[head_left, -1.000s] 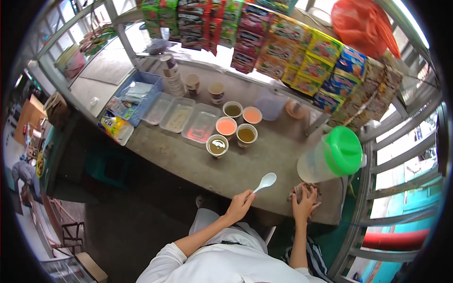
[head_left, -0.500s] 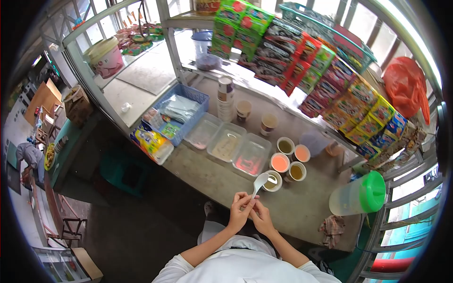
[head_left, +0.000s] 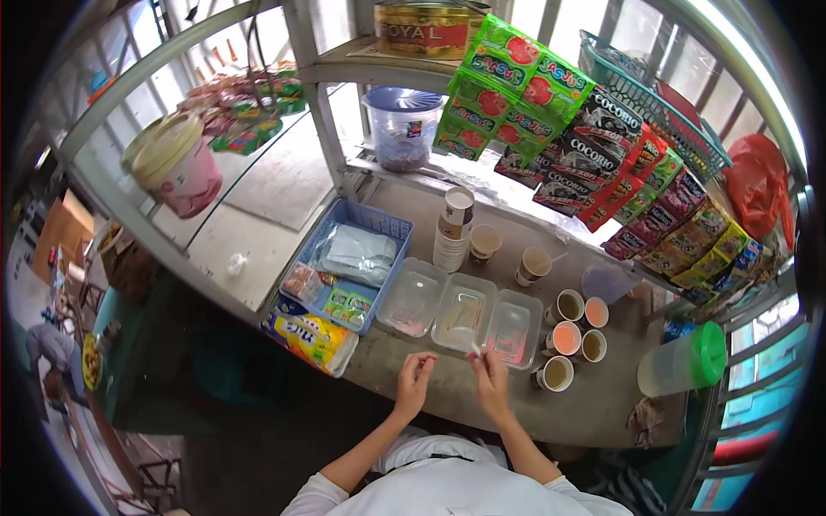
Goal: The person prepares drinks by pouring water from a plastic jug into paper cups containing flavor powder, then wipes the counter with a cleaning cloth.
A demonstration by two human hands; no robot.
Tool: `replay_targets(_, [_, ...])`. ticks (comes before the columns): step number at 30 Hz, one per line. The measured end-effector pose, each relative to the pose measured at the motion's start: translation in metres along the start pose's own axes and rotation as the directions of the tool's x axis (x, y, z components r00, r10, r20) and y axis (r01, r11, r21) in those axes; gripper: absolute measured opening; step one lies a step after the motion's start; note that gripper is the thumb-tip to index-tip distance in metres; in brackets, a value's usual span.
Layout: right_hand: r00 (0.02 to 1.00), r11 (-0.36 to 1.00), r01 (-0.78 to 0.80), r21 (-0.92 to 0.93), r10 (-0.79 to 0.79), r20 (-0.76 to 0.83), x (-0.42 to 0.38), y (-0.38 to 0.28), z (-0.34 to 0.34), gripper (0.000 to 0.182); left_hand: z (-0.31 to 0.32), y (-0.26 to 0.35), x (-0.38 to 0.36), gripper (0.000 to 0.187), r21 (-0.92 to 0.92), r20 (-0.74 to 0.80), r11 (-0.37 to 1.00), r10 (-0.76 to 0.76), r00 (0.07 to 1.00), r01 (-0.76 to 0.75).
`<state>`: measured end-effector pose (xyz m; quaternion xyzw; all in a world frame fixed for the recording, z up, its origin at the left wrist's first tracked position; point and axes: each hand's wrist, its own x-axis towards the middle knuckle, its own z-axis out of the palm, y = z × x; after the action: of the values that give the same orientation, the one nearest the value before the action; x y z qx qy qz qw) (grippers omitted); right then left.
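My right hand (head_left: 490,383) is closed on the handle of a white spoon (head_left: 466,337), whose bowl is over the middle clear plastic container (head_left: 462,297). My left hand (head_left: 413,383) is at the counter's edge, below the left container (head_left: 410,301), its fingers bent and holding nothing I can see. A third container (head_left: 514,331), with pink residue, stands right of the middle one. To the right is a group of several paper cups, among them one with orange-pink liquid (head_left: 565,339) and one with brownish-green liquid (head_left: 555,373).
A blue basket (head_left: 403,228) with packets and a yellow pack (head_left: 305,337) are at the left. Stacked cups (head_left: 452,228) stand behind the containers. Sachets (head_left: 594,138) hang above. A green-lidded jug (head_left: 675,370) and cloth (head_left: 645,420) are at the right.
My hands have moved apart, and my left hand has let go of the spoon. My right hand has taken the spoon from above a cup to the middle container. The view has shifted left.
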<state>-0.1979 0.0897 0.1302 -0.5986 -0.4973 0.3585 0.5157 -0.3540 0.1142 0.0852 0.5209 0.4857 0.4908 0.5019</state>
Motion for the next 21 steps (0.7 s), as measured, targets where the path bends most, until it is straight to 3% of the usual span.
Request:
replay_targets(1, [0.997,0.999,-0.031,0.014,0.031,-0.068,0.007,-0.002,-0.002,0.012,-0.006,-0.004,0.011,0.018,0.007,0.032,1.000,-0.009,0.999,0.008])
replay_targets(4, [0.978,0.997,0.068,0.029,-0.061,-0.201,0.036,0.001,-0.013,0.012,-0.016,-0.013,0.045,0.016,0.082,0.111,0.994,0.060,0.992,-0.069])
replay_targets(7, [0.990,0.976,-0.048,-0.214,0.017,-0.140,0.073,-0.036,-0.037,0.025,-0.010,-0.018,0.083,0.021,0.068,0.150,0.995,0.059,0.987,-0.070])
replay_targets(11, [0.930,0.836,0.309,-0.453,-0.365,-0.041,0.146,-0.053,-0.036,0.042,0.004,-0.001,0.135,0.035,0.126,0.170,0.986,0.091,0.981,-0.113])
replay_targets(13, [0.868,0.751,0.409,-0.518,-0.495,-0.033,0.184,-0.053,-0.022,0.047,0.012,0.001,0.166,0.039,0.137,0.096,0.973,0.173,0.980,-0.186])
replay_targets(14, [0.834,0.702,0.450,-0.552,-0.552,-0.023,0.200,-0.055,-0.015,0.049,0.018,0.000,0.180,0.042,0.141,0.059,0.966,0.209,0.976,-0.216])
replay_targets(15, [0.870,0.681,0.393,-0.618,-0.493,0.011,0.212,-0.058,-0.008,0.061,0.021,-0.002,0.193,0.043,0.164,0.021,0.958,0.236,0.972,-0.236])
replay_targets(18, [0.743,0.451,0.456,-0.767,-0.668,0.049,0.250,-0.050,0.013,0.066,0.034,-0.012,0.227,0.046,0.208,-0.066,0.938,0.296,0.953,-0.277])
replay_targets(21, [0.842,0.617,0.422,-0.665,-0.538,0.035,0.269,-0.050,0.020,0.071,0.041,-0.015,0.243,0.046,0.199,-0.076,0.946,0.275,0.959,-0.255])
